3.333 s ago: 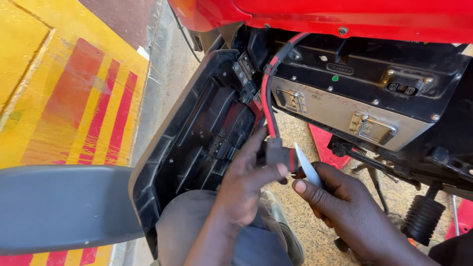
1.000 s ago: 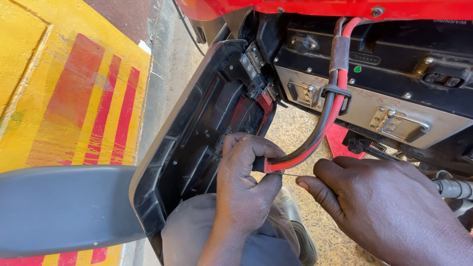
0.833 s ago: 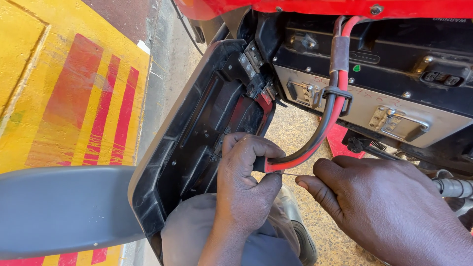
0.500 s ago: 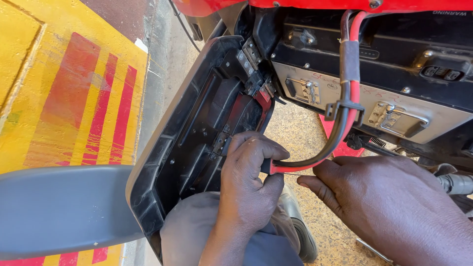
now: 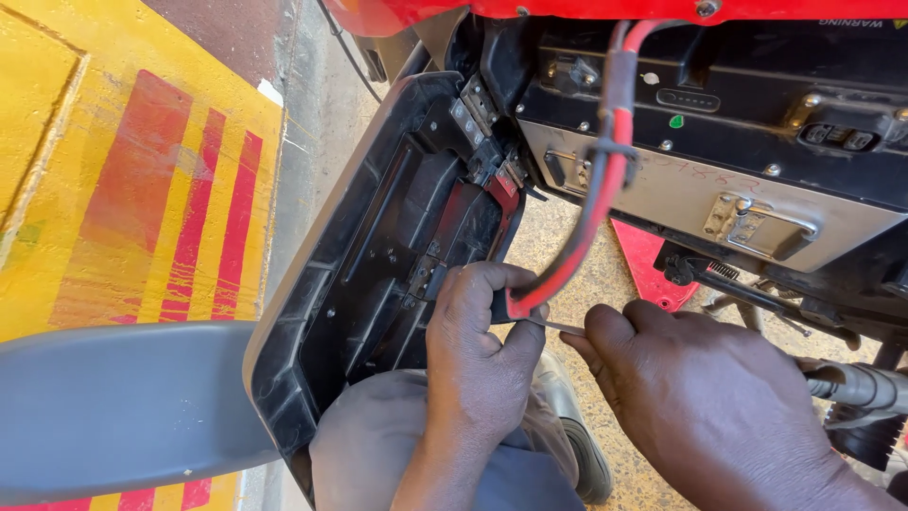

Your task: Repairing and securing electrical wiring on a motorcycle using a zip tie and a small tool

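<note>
Left hand (image 5: 478, 364) clamped tight on end of red-black cable (image 5: 588, 222), just below open black panel (image 5: 378, 255). Right hand (image 5: 700, 397) pinching thin flat blade (image 5: 560, 327), tip touching cable end. Cable running up to battery box (image 5: 738, 142) under red body (image 5: 567, 11).

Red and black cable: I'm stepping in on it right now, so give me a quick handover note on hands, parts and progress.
Left hand: closed around the lower end of the red and black cable.
Right hand: pinching a thin pale strip just beside that cable end.
Cable hangs from under the red body, past the grey battery case. Hinged black cover is open.
Done: cover opened. Left: cannot tell whether the cable end is connected; it is hidden in the hand.
</note>
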